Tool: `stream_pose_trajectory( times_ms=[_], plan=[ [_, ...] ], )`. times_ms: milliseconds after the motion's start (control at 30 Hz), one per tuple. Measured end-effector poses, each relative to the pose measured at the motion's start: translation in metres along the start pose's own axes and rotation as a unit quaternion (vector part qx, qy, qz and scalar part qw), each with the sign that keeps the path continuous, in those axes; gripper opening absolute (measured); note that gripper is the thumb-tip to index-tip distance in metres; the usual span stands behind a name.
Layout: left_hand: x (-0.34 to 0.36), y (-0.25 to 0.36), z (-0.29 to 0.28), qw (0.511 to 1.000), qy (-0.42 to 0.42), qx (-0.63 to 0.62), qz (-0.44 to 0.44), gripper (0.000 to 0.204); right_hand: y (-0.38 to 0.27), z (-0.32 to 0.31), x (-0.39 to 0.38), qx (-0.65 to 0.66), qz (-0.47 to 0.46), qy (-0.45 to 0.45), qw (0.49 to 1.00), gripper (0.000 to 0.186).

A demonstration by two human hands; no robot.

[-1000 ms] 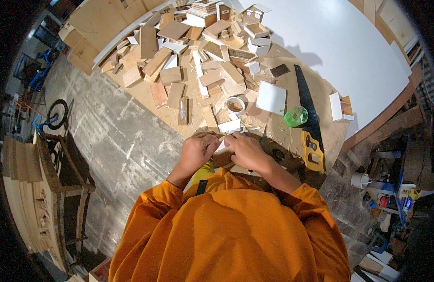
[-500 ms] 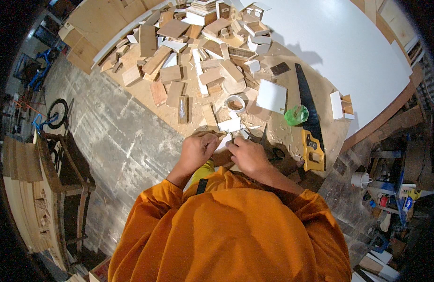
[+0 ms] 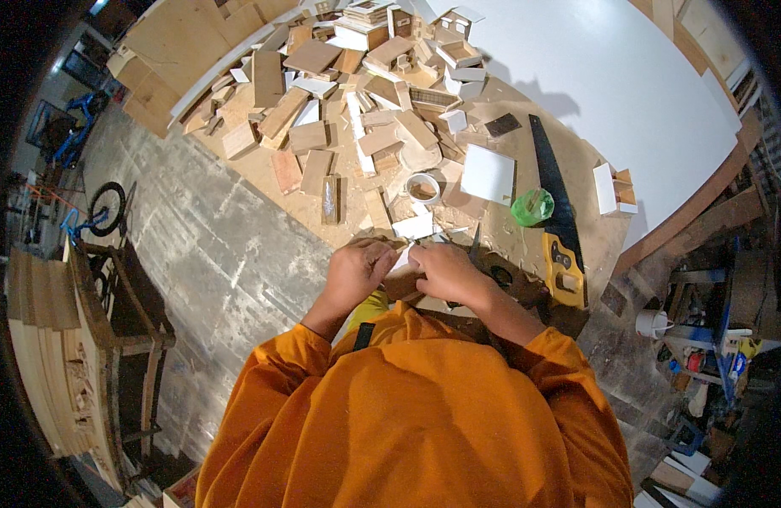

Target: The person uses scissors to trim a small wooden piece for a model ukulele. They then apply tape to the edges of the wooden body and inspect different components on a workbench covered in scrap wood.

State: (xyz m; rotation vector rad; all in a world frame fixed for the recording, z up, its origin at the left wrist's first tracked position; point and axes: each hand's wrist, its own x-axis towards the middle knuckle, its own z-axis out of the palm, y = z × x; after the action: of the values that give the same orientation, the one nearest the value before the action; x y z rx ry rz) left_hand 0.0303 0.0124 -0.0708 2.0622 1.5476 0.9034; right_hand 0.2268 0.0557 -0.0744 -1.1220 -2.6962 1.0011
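Note:
Near the table's front edge, a small white piece (image 3: 401, 259) lies between my left hand (image 3: 359, 273) and my right hand (image 3: 443, 275). My left fingers are curled round its left side, while my right fingers grip its other end; their tips are partly hidden. A wooden piece (image 3: 402, 286) shows under it. Just beyond are white offcuts (image 3: 412, 226). Dark scissors (image 3: 500, 277) lie right of my right hand, partly in shadow, and a handsaw with a yellow handle (image 3: 563, 279) rests further right.
Wooden blocks and small boxes (image 3: 322, 114) cover the worktable. A white roll (image 3: 422, 189), green plastic container (image 3: 532, 207), white square panel (image 3: 488, 173) and small white box (image 3: 615, 190) sit ahead. A wooden stack (image 3: 77, 356) stands left, a cluttered shelf (image 3: 703, 339) right.
My right fingers shifted slightly back and then forward again around the white piece, now closer to my left hand. My left hand stays in nearly the same place.

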Motion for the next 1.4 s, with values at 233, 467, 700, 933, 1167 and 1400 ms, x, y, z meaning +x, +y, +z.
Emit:
stream_pose_trajectory(
  times_ms=[233, 467, 700, 933, 1167, 1400],
  plan=[
    [-0.001, -0.001, 0.003, 0.999, 0.03, -0.019, 0.006, 0.013, -0.004, 0.002, -0.015, 0.042, -0.002, 0.095, 0.995, 0.042],
    [0.0, 0.0, 0.002, 1.0, 0.025, -0.017, -0.001, 0.013, -0.013, 0.002, -0.017, 0.004, 0.025, 0.031, 0.999, 0.038],
    [0.002, 0.0, 0.0, 1.0, 0.01, -0.02, -0.006, 0.015, -0.009, 0.003, -0.001, 0.035, 0.039, 0.017, 0.998, 0.038],
    [0.0, -0.001, -0.001, 1.0, -0.016, -0.012, -0.016, 0.015, -0.004, 0.008, 0.002, 0.058, 0.034, 0.005, 0.998, 0.039],
    [-0.002, -0.005, 0.003, 1.0, 0.028, -0.005, -0.003, 0.015, -0.011, 0.007, -0.018, 0.043, 0.042, 0.123, 0.991, 0.045],
    [0.0, -0.003, 0.0, 0.999, -0.01, -0.013, -0.047, 0.016, 0.003, 0.013, -0.019, 0.071, 0.066, 0.077, 0.992, 0.049]
  ],
)
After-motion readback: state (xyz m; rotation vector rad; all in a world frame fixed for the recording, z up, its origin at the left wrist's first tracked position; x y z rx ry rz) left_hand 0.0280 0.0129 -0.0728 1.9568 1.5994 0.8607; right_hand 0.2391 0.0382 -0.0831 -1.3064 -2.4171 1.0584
